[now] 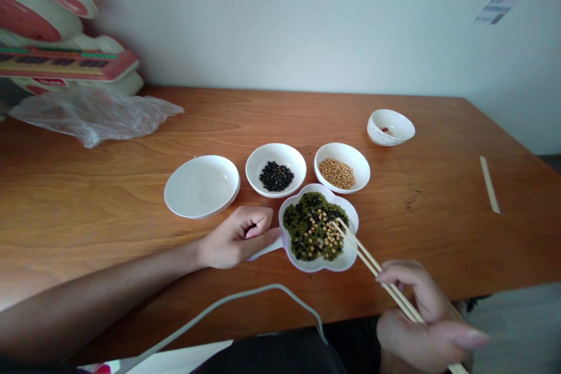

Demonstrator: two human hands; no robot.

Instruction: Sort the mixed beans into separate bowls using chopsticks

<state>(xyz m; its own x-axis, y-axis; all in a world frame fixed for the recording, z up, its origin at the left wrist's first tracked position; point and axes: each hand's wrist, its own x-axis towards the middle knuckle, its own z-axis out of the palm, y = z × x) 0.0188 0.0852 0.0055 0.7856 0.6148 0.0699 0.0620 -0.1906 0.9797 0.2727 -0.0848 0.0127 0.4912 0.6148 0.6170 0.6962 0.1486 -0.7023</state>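
Left hand [239, 238]: fingers curled, holding the handle [268, 249] of the flower dish [349, 258].
Right hand [423, 318]: pinching two chopsticks [372, 269], at the lower right.
Chopstick tips: down by the yellow beans in the dish; from here I can't tell if they nip one.
Flower dish: just below the middle of the frame, with green, yellow and dark beans [309, 225] all mixed up.
Black beans [276, 176]: in a white bowl [275, 153], above the dish.
More yellow beans [336, 173]: in the bowl [360, 167] beside it, nearly touching the dish.
Bunny toy [48, 23]: upper left, behind a see-through bag [96, 114].
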